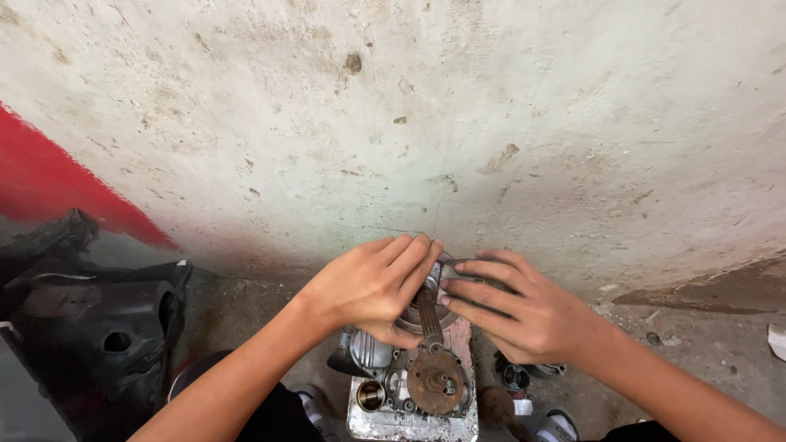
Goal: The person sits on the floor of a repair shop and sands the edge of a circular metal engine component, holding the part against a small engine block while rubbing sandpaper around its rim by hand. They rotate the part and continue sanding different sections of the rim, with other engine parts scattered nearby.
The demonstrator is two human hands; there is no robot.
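My left hand (372, 286) lies cupped over the top ring of the connecting rod (427, 315), fingers curled closed upon it to keep it upright. My right hand (524, 315) pinches the same end from the opposite side, fingertips touching the left's. Below my fingers the rod runs down to the rusty crank disc (435, 381) seated in the engine casing (385, 368).

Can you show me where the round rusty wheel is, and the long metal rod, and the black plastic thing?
Rusty wheel (435, 381), head view, on its flat round face.
Metal rod (428, 315), head view, on its shaft below the hands.
Black plastic thing (98, 327), head view, on its dark upper surface at left.
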